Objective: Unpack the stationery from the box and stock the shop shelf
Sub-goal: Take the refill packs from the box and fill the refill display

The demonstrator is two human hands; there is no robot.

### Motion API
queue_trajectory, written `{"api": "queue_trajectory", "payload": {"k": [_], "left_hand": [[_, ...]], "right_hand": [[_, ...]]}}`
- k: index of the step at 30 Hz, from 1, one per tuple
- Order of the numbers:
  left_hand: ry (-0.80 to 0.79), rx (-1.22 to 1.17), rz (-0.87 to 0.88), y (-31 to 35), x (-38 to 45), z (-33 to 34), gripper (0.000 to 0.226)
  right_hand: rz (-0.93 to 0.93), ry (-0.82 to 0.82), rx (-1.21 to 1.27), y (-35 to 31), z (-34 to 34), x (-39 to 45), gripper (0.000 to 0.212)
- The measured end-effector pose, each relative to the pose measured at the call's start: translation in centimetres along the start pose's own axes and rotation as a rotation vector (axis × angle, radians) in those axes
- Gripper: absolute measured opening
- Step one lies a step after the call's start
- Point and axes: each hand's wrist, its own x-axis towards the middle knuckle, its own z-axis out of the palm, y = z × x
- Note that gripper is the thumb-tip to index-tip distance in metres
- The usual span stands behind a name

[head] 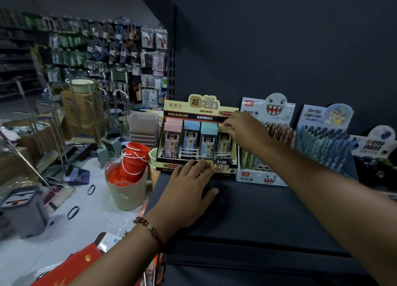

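We steady the cream cardboard display box of pastel lead cases [199,135] at the dark shelf's [247,210] left edge, left hand [189,191] flat and released against its front, right hand [240,126] pinching the yellowish case; seat it square.

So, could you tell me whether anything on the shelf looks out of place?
Nothing stands out: the lead-refill display box, the monster pen box and the blue pen box stand upright in a row.

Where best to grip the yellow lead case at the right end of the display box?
Pinch the yellow lead case by its cap, from above: it stands upright in the display box, the teal case flanks it, and only the top is free. The right hand is already there.
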Motion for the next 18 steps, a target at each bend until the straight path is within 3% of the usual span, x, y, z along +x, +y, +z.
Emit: {"api": "queue_trajectory", "payload": {"k": [4,10,14,18], "left_hand": [[0.008,0.009,0.016,0.2,0.0,-0.3,0.058],[0.128,-0.013,0.116,4.1,-0.9,-0.8,0.054],[0.130,-0.093,0.234,12.4,-2.0,0.6,0.046],[0.097,-0.268,0.435,24.8,-5.4,4.6,0.034]], "right_hand": [[-0.018,-0.060,-0.091,-0.2,-1.0,-1.0,0.037],[-0.052,-0.072,0.034,1.2,-4.7,-7.2,0.048],[0.099,-0.159,0.107,5.6,-8.2,-16.9,0.049],[0.305,-0.081,0.056,12.4,-12.0,-33.0,0.047]]}}
